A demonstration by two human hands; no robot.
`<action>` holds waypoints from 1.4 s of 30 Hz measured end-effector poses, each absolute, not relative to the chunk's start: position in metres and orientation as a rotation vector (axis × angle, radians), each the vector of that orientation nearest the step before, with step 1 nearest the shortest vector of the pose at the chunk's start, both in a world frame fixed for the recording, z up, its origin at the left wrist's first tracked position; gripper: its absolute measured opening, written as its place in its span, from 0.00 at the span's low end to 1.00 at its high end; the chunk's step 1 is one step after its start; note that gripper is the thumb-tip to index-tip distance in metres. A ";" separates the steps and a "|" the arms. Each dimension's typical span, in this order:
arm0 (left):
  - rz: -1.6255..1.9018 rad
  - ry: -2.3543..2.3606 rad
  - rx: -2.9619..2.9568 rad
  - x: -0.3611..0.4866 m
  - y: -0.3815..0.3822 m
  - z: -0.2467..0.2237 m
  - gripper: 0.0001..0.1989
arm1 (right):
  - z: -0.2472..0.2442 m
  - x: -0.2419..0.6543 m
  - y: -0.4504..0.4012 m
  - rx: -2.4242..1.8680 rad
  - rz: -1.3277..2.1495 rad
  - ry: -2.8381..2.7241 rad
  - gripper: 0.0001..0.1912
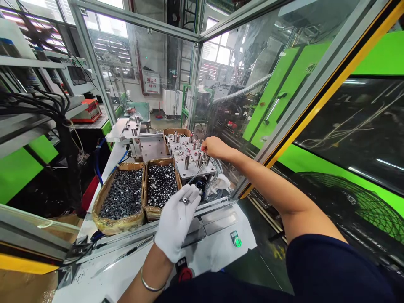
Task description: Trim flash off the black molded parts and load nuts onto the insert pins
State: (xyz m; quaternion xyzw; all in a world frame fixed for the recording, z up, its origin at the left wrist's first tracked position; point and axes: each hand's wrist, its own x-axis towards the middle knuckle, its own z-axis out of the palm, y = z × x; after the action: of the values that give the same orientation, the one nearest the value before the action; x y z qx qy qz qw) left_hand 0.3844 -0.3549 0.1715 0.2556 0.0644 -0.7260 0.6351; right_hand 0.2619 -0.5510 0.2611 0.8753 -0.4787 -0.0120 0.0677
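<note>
My left hand (178,219), in a white glove, is held palm up in front of the fixture plate. Small nut-like metal parts (185,200) lie on its fingers, which are slightly curled. My bare right hand (216,148) reaches over the right side of the metal fixture plate (186,170). Its fingers are pinched together among the upright metal posts, and what they hold, if anything, is too small to make out. Several metal posts (187,162) and small reddish pieces stand on the plate.
Two cardboard boxes, one of dark ring-like parts (121,193) and one of shiny small parts (161,181), stand left of the plate. Another box (167,131) sits behind. Coiled tubing (217,185) lies at right. A frame post (268,162) borders my right arm. A green-lit button (237,241) is in front.
</note>
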 end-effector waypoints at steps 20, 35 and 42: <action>-1.634 0.158 0.577 0.386 -0.356 0.169 0.11 | 0.282 0.255 -0.530 2.621 -0.332 -1.295 0.24; -1.695 0.133 0.572 0.383 -0.355 0.166 0.11 | 0.282 0.274 -0.578 2.954 0.864 -1.810 0.12; -1.563 0.095 0.621 0.396 -0.347 0.164 0.15 | 0.247 0.299 -0.625 2.810 1.506 -2.307 0.10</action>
State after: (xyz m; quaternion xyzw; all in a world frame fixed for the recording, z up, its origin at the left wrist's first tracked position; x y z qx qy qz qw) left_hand 0.3960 -0.3469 0.1639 0.2749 0.0422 -0.6925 0.6656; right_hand 0.2992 -0.6249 0.2466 0.6586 -0.5406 0.3531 -0.3865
